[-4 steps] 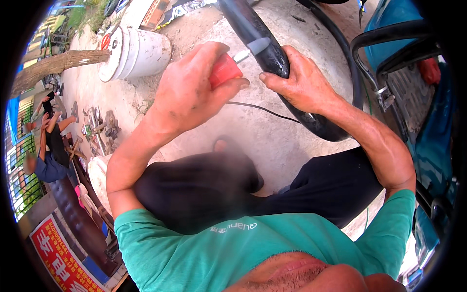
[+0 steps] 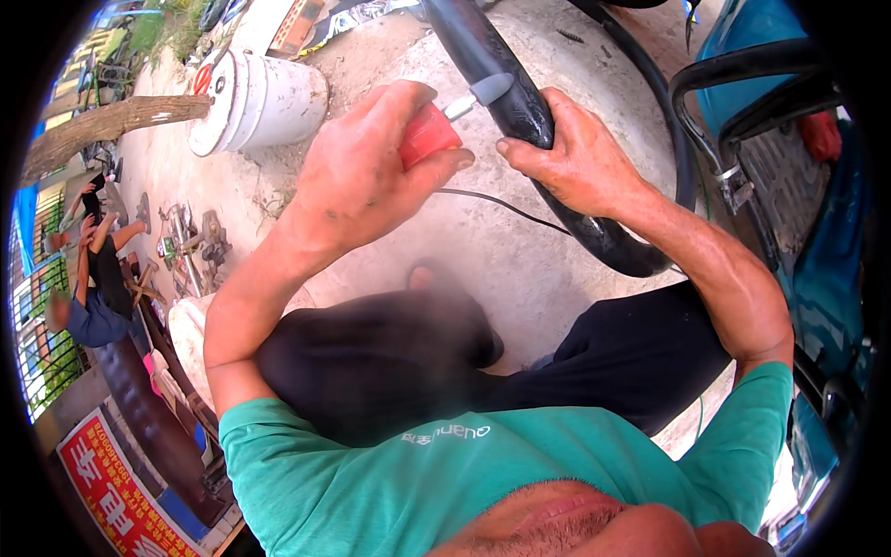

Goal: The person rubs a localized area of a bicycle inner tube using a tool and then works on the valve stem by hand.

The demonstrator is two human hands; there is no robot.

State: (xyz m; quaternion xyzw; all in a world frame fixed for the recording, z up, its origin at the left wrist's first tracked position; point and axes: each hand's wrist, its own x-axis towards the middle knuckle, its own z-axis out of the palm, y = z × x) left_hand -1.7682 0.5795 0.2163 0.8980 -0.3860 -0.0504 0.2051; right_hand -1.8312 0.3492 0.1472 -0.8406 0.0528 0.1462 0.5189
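Observation:
A black inner tube (image 2: 460,46) runs from the top middle down to the right, where it curves round above my right forearm. My right hand (image 2: 580,156) is closed round it, thumb on the near side and fingers partly hidden behind. A grey, dull band (image 2: 492,88) crosses the tube just above that hand. My left hand (image 2: 357,167) grips a red tool (image 2: 428,136) with a short metal shaft (image 2: 459,108), whose end meets the grey band. The tool's exact kind is unclear, as my palm covers much of it. A thin black cord (image 2: 501,200) passes behind the tube.
A white bucket (image 2: 278,97) stands at the upper left, with a wooden post (image 2: 111,130) in front. Metal parts (image 2: 190,246) lie on the ground at the left, near seated people (image 2: 97,297). A teal vehicle with a black tubular frame (image 2: 742,70) stands at the right.
The tube has shifted slightly right and its lower bend has dropped a little, my right hand moving with it. My left hand is almost unmoved.

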